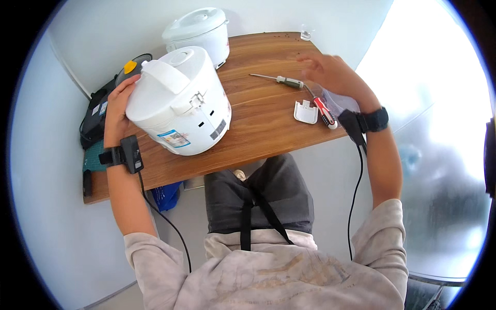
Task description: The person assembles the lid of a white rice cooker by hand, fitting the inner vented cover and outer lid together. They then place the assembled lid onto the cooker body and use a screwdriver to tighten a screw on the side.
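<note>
A white rice cooker (181, 103) stands tilted at the left of the wooden table, its latch and two small dark slots toward me. My left hand (120, 101) grips its left side, fingers over the lid's edge. My right hand (336, 77) hovers at the table's right side with fingers apart and nothing visible in them. Just below it lies a screwdriver (290, 82) with a grey-green handle, its shaft pointing left. Another screwdriver (324, 111), with a red, white and black handle, lies nearer me. Beside that sits a small white plastic cover (306, 113).
A second white rice cooker (199, 33) stands at the back against the wall. Small dark bits, perhaps screws (281, 36), lie near a small clear cup (306, 34). A clear plastic bag (338, 101) is under my right wrist. A black case (94, 119) lies at far left.
</note>
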Available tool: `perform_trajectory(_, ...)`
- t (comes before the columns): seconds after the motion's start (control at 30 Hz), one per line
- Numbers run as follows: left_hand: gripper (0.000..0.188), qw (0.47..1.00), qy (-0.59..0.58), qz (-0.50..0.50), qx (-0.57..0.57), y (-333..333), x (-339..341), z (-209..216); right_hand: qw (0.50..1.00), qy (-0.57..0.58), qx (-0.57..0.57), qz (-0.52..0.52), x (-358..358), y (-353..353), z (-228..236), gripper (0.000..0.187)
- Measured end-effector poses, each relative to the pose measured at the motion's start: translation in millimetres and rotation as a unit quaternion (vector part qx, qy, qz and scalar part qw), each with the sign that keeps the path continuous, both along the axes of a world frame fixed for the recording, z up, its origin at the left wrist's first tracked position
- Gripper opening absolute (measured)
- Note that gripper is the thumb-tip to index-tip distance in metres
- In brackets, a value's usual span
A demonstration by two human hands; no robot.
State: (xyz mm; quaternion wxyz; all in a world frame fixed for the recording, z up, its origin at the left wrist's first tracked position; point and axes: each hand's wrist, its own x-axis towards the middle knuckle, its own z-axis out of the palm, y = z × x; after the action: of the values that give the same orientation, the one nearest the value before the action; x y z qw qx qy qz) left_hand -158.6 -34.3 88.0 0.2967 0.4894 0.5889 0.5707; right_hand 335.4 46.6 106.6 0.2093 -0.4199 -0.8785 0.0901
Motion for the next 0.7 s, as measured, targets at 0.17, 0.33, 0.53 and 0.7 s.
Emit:
perform_trajectory(0.17, 0.027, 1.000, 0.009, 0.015, -0.002, 4.8, -3.6, -4.0, 0.993, -0.056, -0.060, -0.087, 21.2, -17.7, -40.7, 0.035)
perform_trajectory(0.33, 0.024, 0.999, 0.031, 0.015, 0.018, 2.2, 12.9, 3.4, 0.995, -0.058, -0.020, -0.079, 6.9, -23.6, -92.2, 0.035)
perform_trajectory(0.53, 0.026, 0.998, 0.069, 0.013, 0.004, -1.3, 17.6, 9.3, 0.984, -0.098, 0.025, -0.149, -17.2, -30.0, -121.1, 0.044)
perform_trajectory(0.7, 0.024, 0.992, 0.127, 0.011, 0.005, 3.6, 15.3, 10.8, 0.982, -0.120, 0.007, -0.145, -20.9, -33.4, -128.4, 0.047)
